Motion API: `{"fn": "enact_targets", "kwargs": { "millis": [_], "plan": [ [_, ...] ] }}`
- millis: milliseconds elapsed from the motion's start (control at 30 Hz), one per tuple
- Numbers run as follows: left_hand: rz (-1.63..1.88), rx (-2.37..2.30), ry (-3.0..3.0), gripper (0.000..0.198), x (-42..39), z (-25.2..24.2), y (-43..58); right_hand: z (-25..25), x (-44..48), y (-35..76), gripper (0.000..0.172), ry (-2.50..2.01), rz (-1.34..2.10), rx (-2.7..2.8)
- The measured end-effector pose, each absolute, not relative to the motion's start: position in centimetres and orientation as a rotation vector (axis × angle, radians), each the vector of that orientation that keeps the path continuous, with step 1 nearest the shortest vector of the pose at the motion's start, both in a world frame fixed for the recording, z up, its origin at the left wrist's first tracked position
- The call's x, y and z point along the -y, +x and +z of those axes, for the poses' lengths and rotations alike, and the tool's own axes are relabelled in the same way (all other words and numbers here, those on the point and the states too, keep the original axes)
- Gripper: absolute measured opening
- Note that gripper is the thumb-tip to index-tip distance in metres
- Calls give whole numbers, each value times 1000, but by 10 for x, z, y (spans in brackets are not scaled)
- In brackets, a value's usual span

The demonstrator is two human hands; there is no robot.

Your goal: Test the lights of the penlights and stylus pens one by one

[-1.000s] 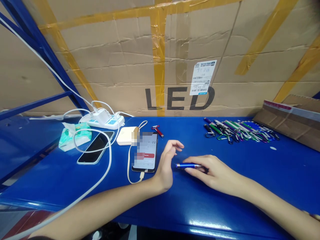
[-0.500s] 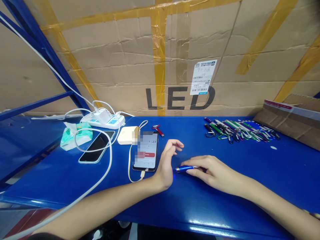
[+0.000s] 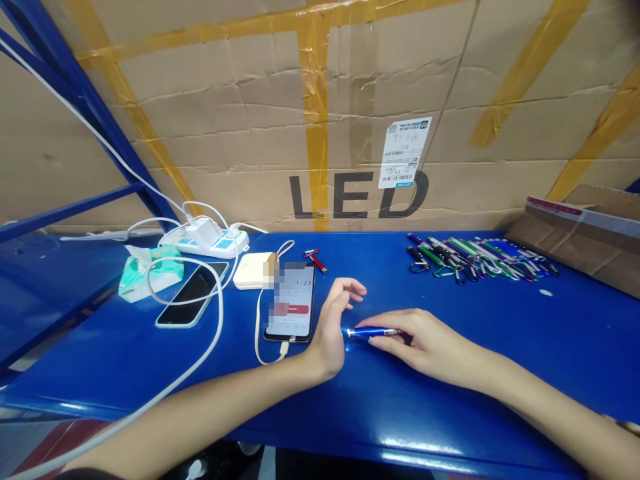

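Between the thumb and fingers of my right hand [image 3: 417, 337] is a small blue flashlight [image 3: 371, 332]. Its silver tip points left and glows bluish-white. Just left of that tip, my left hand [image 3: 333, 327] stands on its edge, empty, with its palm turned toward the light and its fingers curved and apart. Beside the left hand lies a phone [image 3: 290, 303] with a lit screen and a cable plugged into its lower end. A red keychain flashlight [image 3: 316, 261] with a clip rests beyond the phone.
Several coloured flashlights with carabiners [image 3: 475, 259] lie in a row at back right, beside an open carton [image 3: 580, 233]. On the left are a tissue pack [image 3: 150, 273], a second phone [image 3: 193, 297], a power bank [image 3: 254, 270] and a power strip [image 3: 215, 243]. A white cable crosses the left forearm.
The flashlight's tip has gone from dim blue to a bright bluish-white glow. My right hand has brought it slightly left and up, closer to the left palm. The left hand keeps its pose.
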State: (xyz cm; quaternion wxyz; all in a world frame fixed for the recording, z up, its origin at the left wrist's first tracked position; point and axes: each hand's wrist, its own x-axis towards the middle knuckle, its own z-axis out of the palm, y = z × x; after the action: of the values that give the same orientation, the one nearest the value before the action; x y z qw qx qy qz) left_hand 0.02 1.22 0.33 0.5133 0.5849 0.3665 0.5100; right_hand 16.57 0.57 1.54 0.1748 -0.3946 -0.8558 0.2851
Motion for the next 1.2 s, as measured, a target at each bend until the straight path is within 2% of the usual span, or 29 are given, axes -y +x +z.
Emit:
{"fn": "enact_targets", "kwargs": {
  "millis": [1200],
  "plan": [
    [1234, -858, 1405, 29, -13, 1, 0, 22, -3, 166, 33, -1092, 696, 2446]
  ]
}}
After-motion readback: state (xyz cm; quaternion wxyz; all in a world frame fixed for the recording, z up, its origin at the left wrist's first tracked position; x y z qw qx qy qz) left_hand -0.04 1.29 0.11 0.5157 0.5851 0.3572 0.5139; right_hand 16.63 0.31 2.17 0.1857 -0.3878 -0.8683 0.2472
